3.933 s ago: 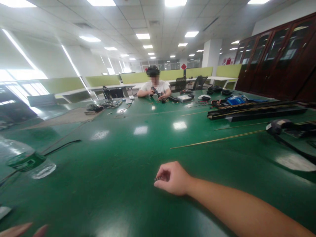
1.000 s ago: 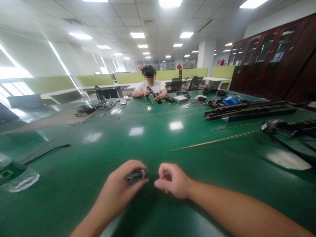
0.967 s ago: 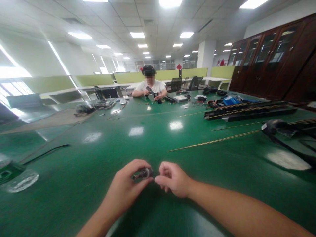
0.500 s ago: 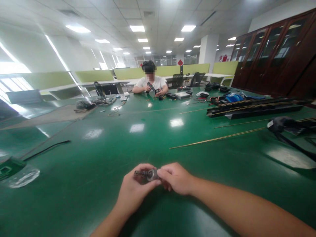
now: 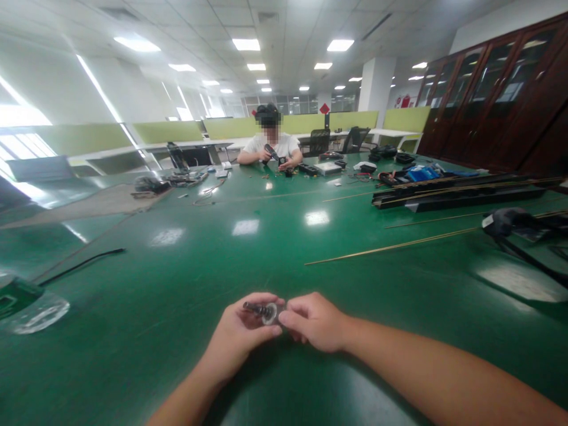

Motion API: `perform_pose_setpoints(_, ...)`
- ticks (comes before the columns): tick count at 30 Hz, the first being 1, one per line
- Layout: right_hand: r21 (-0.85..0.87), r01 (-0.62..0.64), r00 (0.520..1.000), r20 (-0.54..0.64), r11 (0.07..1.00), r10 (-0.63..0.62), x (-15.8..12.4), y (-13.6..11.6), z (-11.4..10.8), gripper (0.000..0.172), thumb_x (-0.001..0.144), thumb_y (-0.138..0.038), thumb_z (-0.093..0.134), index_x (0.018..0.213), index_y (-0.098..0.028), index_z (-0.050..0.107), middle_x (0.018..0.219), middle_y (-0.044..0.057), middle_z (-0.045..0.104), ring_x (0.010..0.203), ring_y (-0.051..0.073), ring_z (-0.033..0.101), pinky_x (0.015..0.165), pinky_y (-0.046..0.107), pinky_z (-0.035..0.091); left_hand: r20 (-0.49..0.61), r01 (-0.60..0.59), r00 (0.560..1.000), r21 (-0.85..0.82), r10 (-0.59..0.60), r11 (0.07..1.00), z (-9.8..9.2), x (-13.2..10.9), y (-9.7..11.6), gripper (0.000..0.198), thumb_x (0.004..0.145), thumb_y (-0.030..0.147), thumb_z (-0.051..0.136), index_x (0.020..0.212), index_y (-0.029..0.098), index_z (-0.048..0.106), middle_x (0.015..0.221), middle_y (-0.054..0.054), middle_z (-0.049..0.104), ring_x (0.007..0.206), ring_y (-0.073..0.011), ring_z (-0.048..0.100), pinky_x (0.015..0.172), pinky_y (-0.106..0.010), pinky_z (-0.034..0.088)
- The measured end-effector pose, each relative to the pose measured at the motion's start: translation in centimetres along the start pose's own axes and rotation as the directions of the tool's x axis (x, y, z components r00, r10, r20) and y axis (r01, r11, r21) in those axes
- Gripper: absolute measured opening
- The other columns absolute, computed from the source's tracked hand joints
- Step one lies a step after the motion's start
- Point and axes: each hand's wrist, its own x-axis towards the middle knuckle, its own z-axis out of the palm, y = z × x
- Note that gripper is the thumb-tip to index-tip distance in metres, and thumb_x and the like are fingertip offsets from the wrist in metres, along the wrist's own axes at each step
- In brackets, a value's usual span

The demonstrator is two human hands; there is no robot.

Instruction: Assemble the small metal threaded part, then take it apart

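Between my two hands is a small metal part (image 5: 268, 313), a dark narrow shaft running into a wider pale round collar; its exact kind is too small to make out. My left hand (image 5: 237, 331) curls around it, fingers behind and thumb in front near the collar. The dark shaft points left, toward the left palm. My right hand (image 5: 317, 322) pinches the wider right end between thumb and bent fingers, which cover that end. Both hands are just above the green tabletop (image 5: 199, 313) near its front.
A clear bottle (image 5: 38, 316) lies at the left, with a black cable (image 5: 84, 266) behind it. Long thin brass rods (image 5: 381, 247) and black channels (image 5: 457, 198) occupy the right. Across the table a person (image 5: 270, 145) holds a dark tool. A black strap (image 5: 510, 228) lies far right.
The metal part has tilted slightly, showing more of its collar face. My left thumb has shifted a little left, and both hands stay in nearly the same place.
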Motion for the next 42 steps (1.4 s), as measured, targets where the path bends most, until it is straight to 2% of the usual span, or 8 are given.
perform_pose_setpoints(3,0.003,0.004,1.000,-0.002,1.000,-0.004,0.0,-0.1,0.0,0.038,0.095,-0.040,0.055,0.065,-0.016,0.057,0.055,-0.004,0.053,0.050,0.009,0.048,0.049,0.020,0.031,-0.003,0.019,1.000,0.023,-0.019,1.000,0.0,-0.1,0.2,0.054,0.054,0.022,0.092,0.102,0.015,0.067,0.101,-0.009,0.074,0.089,-0.0212,0.070,0.082,-0.029,0.057)
perform_pose_setpoints(7,-0.006,-0.024,0.999,-0.026,1.000,0.024,-0.1,-0.4,0.0,0.031,0.090,-0.037,0.060,0.067,-0.017,0.058,0.055,-0.004,0.053,0.050,0.009,0.047,0.048,0.020,0.031,0.005,-0.015,1.000,0.170,0.015,0.985,0.1,-0.1,0.5,0.043,0.062,0.027,0.087,0.100,0.015,0.071,0.101,-0.009,0.073,0.089,-0.0212,0.069,0.084,-0.030,0.057)
perform_pose_setpoints(15,-0.036,-0.019,0.999,-0.037,0.999,0.018,-0.2,-0.5,0.2,0.026,0.077,-0.035,0.074,0.067,-0.016,0.057,0.058,-0.005,0.052,0.052,0.008,0.044,0.049,0.020,0.033,0.045,-0.300,0.950,0.392,0.308,0.870,-0.2,0.2,-0.1,0.024,0.071,0.031,0.079,0.090,0.017,0.074,0.106,-0.011,0.070,0.098,-0.0231,0.067,0.089,-0.032,0.055)
perform_pose_setpoints(18,-0.030,-0.020,0.999,-0.029,0.999,0.019,-0.3,-0.6,0.2,0.026,0.075,-0.033,0.076,0.068,-0.017,0.057,0.058,-0.005,0.052,0.053,0.009,0.045,0.050,0.020,0.034,0.041,-0.298,0.949,0.446,0.313,0.844,0.0,0.0,0.0,0.026,0.071,0.030,0.079,0.094,0.018,0.074,0.105,-0.011,0.071,0.098,-0.0240,0.066,0.089,-0.034,0.055)
perform_pose_setpoints(29,-0.022,-0.002,1.000,-0.025,1.000,0.002,-0.4,-0.8,0.1,0.028,0.080,-0.038,0.072,0.070,-0.016,0.056,0.061,-0.004,0.052,0.055,0.009,0.044,0.052,0.021,0.035,0.061,-0.189,0.982,0.300,0.178,0.935,0.6,-0.4,0.4,0.029,0.069,0.028,0.082,0.093,0.016,0.073,0.095,-0.007,0.070,0.086,-0.0198,0.067,0.082,-0.027,0.055)
perform_pose_setpoints(36,0.065,-0.022,0.998,-0.065,0.998,0.026,-0.4,-0.9,0.1,0.026,0.079,-0.035,0.072,0.070,-0.016,0.055,0.060,-0.004,0.051,0.053,0.009,0.044,0.051,0.021,0.035,0.061,-0.300,0.949,0.480,0.310,0.824,0.0,-0.5,0.8,0.029,0.078,0.031,0.076,0.106,0.023,0.074,0.095,-0.004,0.069,0.087,-0.0167,0.064,0.077,-0.024,0.051)
perform_pose_setpoints(39,0.077,-0.005,0.990,-0.143,0.997,0.016,-0.3,-0.9,0.1,0.016,0.079,-0.026,0.070,0.084,-0.017,0.057,0.065,-0.004,0.054,0.056,0.009,0.048,0.053,0.020,0.038,0.060,-0.305,0.946,0.499,0.319,0.811,-0.1,-0.5,1.0,0.029,0.079,0.033,0.074,0.107,0.024,0.074,0.097,-0.004,0.068,0.088,-0.0172,0.064,0.076,-0.024,0.052)
perform_pose_setpoints(42,0.024,0.018,0.973,-0.231,1.000,-0.011,-0.2,-0.7,0.0,0.030,0.076,-0.014,0.066,0.103,-0.019,0.055,0.077,-0.002,0.060,0.061,0.010,0.054,0.058,0.021,0.043,0.024,-0.275,0.951,0.519,0.307,0.810,-0.2,-0.4,0.7,0.034,0.077,0.034,0.076,0.109,0.022,0.072,0.105,-0.006,0.069,0.093,-0.0198,0.065,0.081,-0.028,0.054)
